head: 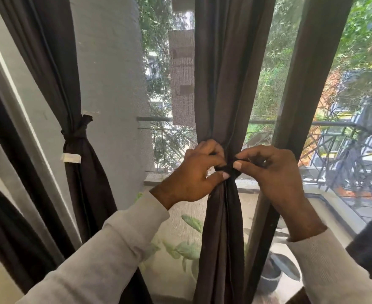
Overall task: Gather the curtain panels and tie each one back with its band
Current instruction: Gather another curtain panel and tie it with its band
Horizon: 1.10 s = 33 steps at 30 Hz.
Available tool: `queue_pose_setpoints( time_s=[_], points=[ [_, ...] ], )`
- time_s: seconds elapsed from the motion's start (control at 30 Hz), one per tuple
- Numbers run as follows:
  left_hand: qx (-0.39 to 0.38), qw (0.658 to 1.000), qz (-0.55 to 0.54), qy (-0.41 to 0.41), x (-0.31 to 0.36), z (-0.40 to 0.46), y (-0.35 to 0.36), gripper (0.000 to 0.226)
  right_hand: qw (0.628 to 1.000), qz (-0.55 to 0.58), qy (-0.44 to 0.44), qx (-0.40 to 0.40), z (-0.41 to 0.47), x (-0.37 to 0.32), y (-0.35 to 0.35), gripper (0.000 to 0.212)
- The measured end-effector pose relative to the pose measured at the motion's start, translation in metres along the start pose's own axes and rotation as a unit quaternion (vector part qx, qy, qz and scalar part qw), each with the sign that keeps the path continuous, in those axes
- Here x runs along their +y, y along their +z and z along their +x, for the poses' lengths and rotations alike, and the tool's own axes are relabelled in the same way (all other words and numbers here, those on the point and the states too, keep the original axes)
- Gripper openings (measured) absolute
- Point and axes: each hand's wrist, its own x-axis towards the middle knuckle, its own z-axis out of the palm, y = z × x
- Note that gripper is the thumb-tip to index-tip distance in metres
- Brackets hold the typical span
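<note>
Dark matte curtain (222,84) hung cinched into soft folds; left hand (193,172) and right hand (270,170) both pinched its band (230,170).

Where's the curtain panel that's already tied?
The tied dark curtain panel hangs at the head view's left, against the grey wall, left of both hands.

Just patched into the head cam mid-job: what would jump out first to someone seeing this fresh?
Dead centre, the left hand and right hand pinch a dark band round the gathered middle curtain panel. At left, another dark panel already hangs tied against the grey wall. Behind, bright green trees and a balcony railing fill the window.
</note>
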Motion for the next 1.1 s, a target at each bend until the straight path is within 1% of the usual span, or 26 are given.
queue_pose_setpoints(
  time_s=[0.1, 0.2, 0.27, 0.33, 0.4, 0.47, 0.57, 0.67, 0.77, 0.9, 1.0, 1.1],
  points=[
    [-0.079, 0.992, -0.100, -0.016, -0.002, 0.005, -0.008, 0.019, 0.994, 0.097, 0.052, -0.014, 0.005, 0.001, 0.003, 0.019],
    [-0.091, 0.991, -0.101, -0.019, -0.001, 0.008, -0.013, 0.031, 0.988, 0.130, 0.073, -0.038, 0.010, 0.000, 0.004, 0.016],
    [-0.076, 0.991, -0.104, -0.030, 0.001, 0.010, -0.013, 0.032, 0.985, 0.140, 0.088, -0.048, 0.013, -0.002, 0.003, 0.014],
    [-0.054, 0.994, -0.092, -0.024, 0.002, 0.009, -0.012, 0.032, 0.980, 0.152, 0.109, -0.061, 0.015, -0.003, 0.000, 0.013],
    [-0.025, 0.998, -0.053, -0.009, 0.003, 0.007, -0.008, 0.030, 0.977, 0.159, 0.124, -0.073, 0.017, -0.003, -0.002, 0.013],
    [0.001, 1.000, 0.001, 0.000, 0.004, 0.002, -0.006, 0.022, 0.974, 0.166, 0.137, -0.074, 0.019, -0.002, -0.004, 0.014],
    [0.041, 0.995, 0.076, 0.041, 0.008, -0.003, -0.006, 0.014, 0.966, 0.185, 0.166, -0.073, 0.022, -0.002, -0.005, 0.013],
    [0.094, 0.976, 0.175, 0.095, 0.015, -0.008, -0.001, 0.025, 0.960, 0.196, 0.187, -0.074, 0.024, -0.001, -0.005, 0.013],
    [0.139, 0.930, 0.286, 0.183, 0.010, -0.020, 0.010, 0.017, 0.956, 0.206, 0.197, -0.071, 0.025, 0.001, -0.005, 0.011],
    [0.209, 0.898, 0.323, 0.214, 0.011, -0.030, 0.012, 0.003, 0.953, 0.224, 0.185, -0.081, 0.022, 0.004, -0.007, 0.012],
    [0.255, 0.865, 0.362, 0.238, 0.015, -0.035, 0.012, 0.009, 0.965, 0.198, 0.156, -0.074, 0.020, 0.006, -0.007, 0.017],
    [0.252, 0.862, 0.364, 0.247, 0.015, -0.044, 0.015, 0.014, 0.990, 0.118, 0.077, -0.034, 0.019, 0.005, -0.003, 0.018]
  ],
)
